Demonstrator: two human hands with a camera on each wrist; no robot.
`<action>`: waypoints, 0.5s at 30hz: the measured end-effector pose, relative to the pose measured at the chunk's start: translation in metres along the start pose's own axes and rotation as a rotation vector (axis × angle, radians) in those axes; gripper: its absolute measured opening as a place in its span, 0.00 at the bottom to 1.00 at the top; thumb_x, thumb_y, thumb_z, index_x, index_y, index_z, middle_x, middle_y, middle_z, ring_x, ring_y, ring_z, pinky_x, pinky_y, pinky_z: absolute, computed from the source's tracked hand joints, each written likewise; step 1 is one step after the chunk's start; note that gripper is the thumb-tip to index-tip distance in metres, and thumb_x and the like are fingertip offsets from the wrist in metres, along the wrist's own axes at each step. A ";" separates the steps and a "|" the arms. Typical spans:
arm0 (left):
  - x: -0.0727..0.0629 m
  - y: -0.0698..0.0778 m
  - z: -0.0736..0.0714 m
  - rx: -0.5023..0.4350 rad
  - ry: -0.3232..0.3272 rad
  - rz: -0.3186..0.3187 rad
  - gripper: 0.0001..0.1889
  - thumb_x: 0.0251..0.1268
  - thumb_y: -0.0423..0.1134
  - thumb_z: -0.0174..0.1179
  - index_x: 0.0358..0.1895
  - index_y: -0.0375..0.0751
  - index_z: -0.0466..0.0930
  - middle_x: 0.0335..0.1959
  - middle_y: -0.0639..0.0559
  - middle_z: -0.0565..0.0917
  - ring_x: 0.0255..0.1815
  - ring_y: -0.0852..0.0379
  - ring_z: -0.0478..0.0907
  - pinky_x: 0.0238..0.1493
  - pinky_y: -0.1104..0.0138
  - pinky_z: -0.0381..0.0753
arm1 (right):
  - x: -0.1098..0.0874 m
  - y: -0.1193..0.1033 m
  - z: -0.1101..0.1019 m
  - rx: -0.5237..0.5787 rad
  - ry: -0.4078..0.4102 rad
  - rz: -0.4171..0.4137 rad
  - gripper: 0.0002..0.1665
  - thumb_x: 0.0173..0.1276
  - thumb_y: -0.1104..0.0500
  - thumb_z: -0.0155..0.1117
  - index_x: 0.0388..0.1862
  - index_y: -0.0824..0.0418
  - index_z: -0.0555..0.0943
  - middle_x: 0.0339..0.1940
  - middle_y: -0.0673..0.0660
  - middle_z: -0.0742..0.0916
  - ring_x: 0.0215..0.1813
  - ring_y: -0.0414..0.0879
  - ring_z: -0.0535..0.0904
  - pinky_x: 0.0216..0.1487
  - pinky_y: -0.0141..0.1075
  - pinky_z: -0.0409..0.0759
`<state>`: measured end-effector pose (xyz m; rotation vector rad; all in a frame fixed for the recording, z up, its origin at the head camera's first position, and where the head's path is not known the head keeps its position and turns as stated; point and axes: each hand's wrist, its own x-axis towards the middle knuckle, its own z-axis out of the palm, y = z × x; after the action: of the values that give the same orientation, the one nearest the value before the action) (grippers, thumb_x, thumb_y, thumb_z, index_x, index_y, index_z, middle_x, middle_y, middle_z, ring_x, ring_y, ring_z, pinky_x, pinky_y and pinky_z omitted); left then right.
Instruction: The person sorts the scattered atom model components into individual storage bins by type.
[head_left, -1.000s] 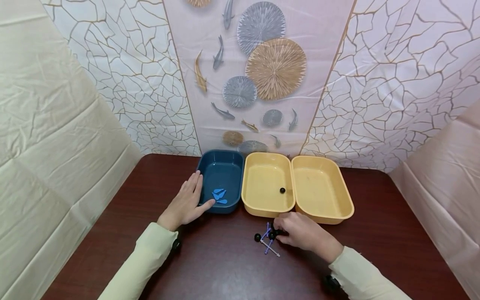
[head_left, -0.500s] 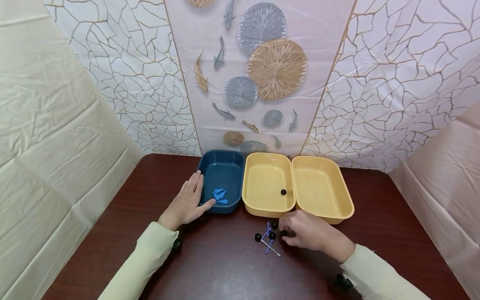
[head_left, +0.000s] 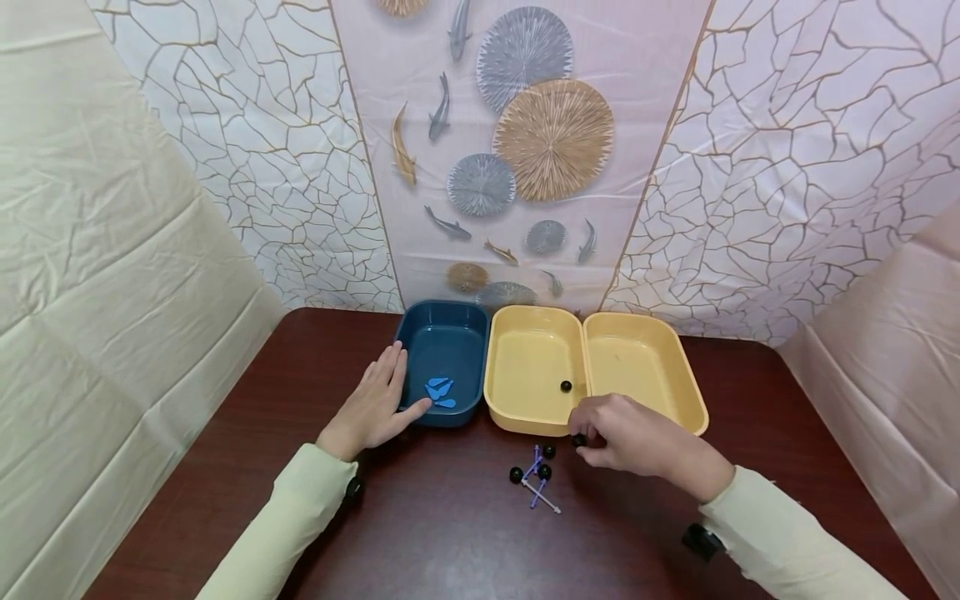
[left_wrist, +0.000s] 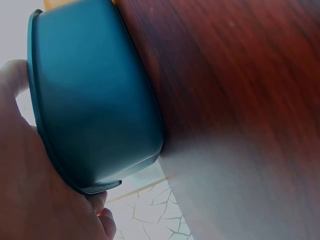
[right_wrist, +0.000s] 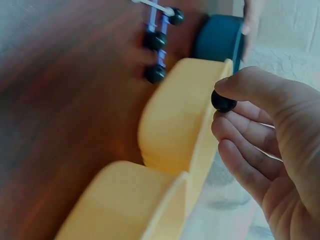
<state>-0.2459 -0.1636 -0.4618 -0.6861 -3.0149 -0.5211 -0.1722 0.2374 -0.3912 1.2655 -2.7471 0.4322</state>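
My right hand (head_left: 626,437) pinches a black ball (right_wrist: 224,101) between thumb and fingers, raised at the front rim of the middle yellow tray (head_left: 525,423). Another black ball (head_left: 566,387) lies inside that tray. My left hand (head_left: 369,408) rests with straight fingers along the left rim of the dark blue tray (head_left: 467,414), its thumb over the front corner. Several blue drop-shaped pieces (head_left: 439,389) lie in this tray. On the table in front are a few black balls (head_left: 516,475), purple sticks (head_left: 537,455) and a white stick (head_left: 546,497), crossing each other.
A second yellow tray (head_left: 693,400) stands at the right, side by side with the middle one. All three trays line the back of the dark wooden table (head_left: 420,533), close to the patterned wall cloth (head_left: 480,250).
My right hand has picked the black ball out from beside the sticks and moved up and right to the yellow tray's rim. The left hand stays where it was.
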 end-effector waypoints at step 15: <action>-0.001 0.001 0.000 0.004 0.010 0.009 0.52 0.77 0.65 0.52 0.85 0.28 0.44 0.89 0.35 0.43 0.90 0.35 0.43 0.87 0.40 0.48 | 0.025 0.012 -0.035 -0.011 0.020 0.020 0.12 0.57 0.68 0.77 0.40 0.61 0.90 0.40 0.50 0.90 0.39 0.40 0.85 0.41 0.33 0.86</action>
<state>-0.2451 -0.1634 -0.4614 -0.6939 -3.0017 -0.5170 -0.1989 0.2371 -0.3558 1.2250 -2.7444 0.4277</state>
